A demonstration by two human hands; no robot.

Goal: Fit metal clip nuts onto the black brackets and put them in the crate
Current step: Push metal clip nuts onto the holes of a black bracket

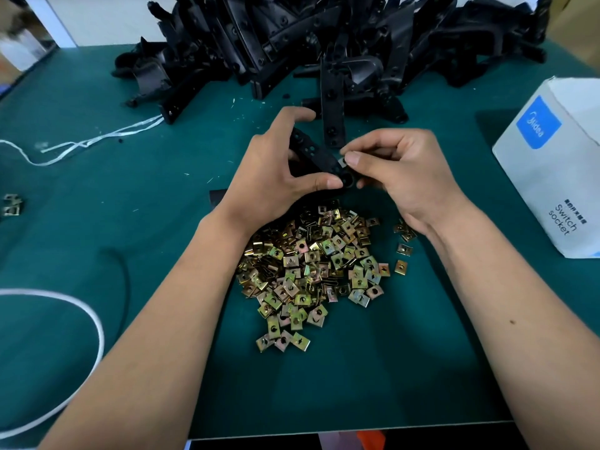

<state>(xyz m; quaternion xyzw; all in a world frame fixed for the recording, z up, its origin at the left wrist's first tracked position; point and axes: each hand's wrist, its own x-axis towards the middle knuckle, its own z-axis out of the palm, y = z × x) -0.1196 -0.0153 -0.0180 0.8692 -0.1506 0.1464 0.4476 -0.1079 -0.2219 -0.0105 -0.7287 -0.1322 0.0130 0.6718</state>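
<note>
My left hand point(276, 170) grips a black bracket point(313, 151) above the green table, thumb near its lower end. My right hand point(399, 177) pinches a small metal clip nut point(341, 162) against that end of the bracket. A heap of brass-coloured clip nuts point(311, 274) lies on the mat just below both hands. A large pile of black brackets point(324, 43) fills the back of the table. No crate is in view.
A white and blue switch socket box point(558, 164) stands at the right. White string point(97, 138) trails at the left, a white cord loop point(81, 319) lies at the lower left. Two loose clip nuts point(11, 204) sit at the left edge.
</note>
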